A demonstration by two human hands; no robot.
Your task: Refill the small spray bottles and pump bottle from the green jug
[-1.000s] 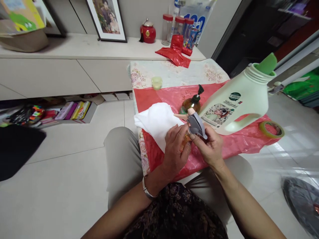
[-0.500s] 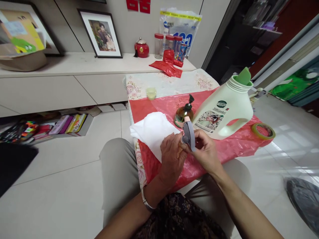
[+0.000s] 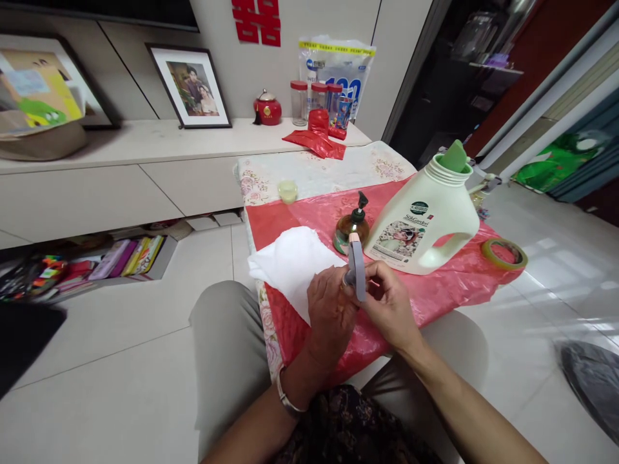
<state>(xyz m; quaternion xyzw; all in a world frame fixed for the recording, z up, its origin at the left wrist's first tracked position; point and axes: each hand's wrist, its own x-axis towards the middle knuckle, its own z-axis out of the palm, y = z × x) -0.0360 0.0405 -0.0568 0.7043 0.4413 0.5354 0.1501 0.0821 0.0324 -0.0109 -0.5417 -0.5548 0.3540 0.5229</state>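
A spray bottle's grey trigger head (image 3: pixel 356 267) with a pale pink nozzle stands up between my hands above the red plastic sheet. Closed around the bottle's body is my left hand (image 3: pixel 333 306), which hides most of it. My right hand (image 3: pixel 389 303) pinches the head's right side with thumb and fingers. A white cloth (image 3: pixel 297 264) lies just left of and beyond my left hand. Beyond the spray head stands an amber pump bottle (image 3: pixel 351 225) with a black pump. To its right is a large pale green detergent jug (image 3: pixel 420 219) with a green piece in its mouth.
A small pale cup (image 3: pixel 287 191) stands on the flowered tablecloth (image 3: pixel 338 174) at the table's far left. A tape roll (image 3: pixel 504 254) lies on the red plastic sheet (image 3: pixel 445 287) at right. Jars (image 3: pixel 298 103) and a red pot (image 3: pixel 267 109) stand on the cabinet behind.
The trigger head has turned and now looks narrower, edge-on. Both hands keep their hold on the spray bottle. The camera view has tilted up slightly.
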